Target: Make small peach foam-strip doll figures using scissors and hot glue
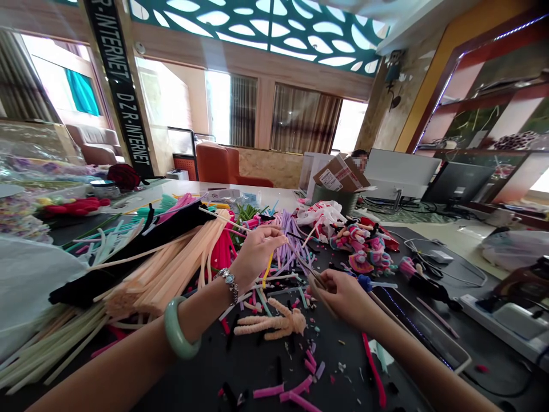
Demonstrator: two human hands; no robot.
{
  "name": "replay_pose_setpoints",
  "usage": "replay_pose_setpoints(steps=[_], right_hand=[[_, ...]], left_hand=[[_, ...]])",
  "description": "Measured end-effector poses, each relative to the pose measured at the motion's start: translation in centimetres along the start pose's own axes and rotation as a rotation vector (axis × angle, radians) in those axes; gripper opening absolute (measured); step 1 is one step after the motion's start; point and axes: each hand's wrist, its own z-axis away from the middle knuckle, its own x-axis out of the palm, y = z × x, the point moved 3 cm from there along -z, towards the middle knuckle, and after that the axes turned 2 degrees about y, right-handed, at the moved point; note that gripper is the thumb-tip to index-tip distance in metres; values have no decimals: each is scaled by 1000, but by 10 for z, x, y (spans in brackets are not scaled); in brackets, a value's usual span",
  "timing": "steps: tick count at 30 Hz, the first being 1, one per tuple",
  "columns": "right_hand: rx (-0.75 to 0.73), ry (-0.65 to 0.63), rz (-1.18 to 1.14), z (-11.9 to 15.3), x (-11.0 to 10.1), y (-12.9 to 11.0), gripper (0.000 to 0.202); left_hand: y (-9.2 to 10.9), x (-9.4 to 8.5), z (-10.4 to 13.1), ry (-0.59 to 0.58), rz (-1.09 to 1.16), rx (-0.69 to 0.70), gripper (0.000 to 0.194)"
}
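My left hand [259, 249] is raised over the table, its thumb and fingertips pinched together. A thin pale pipe cleaner [223, 220] runs out of this hand toward the upper left. To the right, my right hand [341, 294] is closed around a pair of scissors [305, 263], whose narrow blades point up toward the left fingertips; the handles are partly hidden and blurred. Below and between both hands lies a small peach figure [274, 323] of wound pipe cleaner, with long limbs.
A thick bundle of peach pipe cleaners [167, 269] lies left, lilac ones [289, 229] ahead. Cut pink pieces [295, 392] litter the dark tabletop [240, 377]. Finished colourful dolls [364, 246] are piled right, near a power strip [506, 326]. A person sits behind the cardboard box [338, 174].
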Motion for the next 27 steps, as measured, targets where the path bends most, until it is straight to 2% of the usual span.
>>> replay_pose_setpoints(steps=[3,9,15,19,23,27], right_hand=[[-32,-22,173,3,1,-4,17],[-64,-35,427,7,10,-3,18],[-45,-72,585,1,18,2,17],[-53,-74,635,-3,23,3,26],[-104,41,591,-4,16,-9,15],[-248,208,399,0,-1,-37,25]], left_hand=[[-1,0,1,10,54,-25,18],[-2,-2,0,51,90,3,20],[-2,-1,0,49,105,-8,20],[0,1,2,19,112,-40,18],[4,3,5,-3,87,-28,13],[3,6,6,-17,34,23,11]])
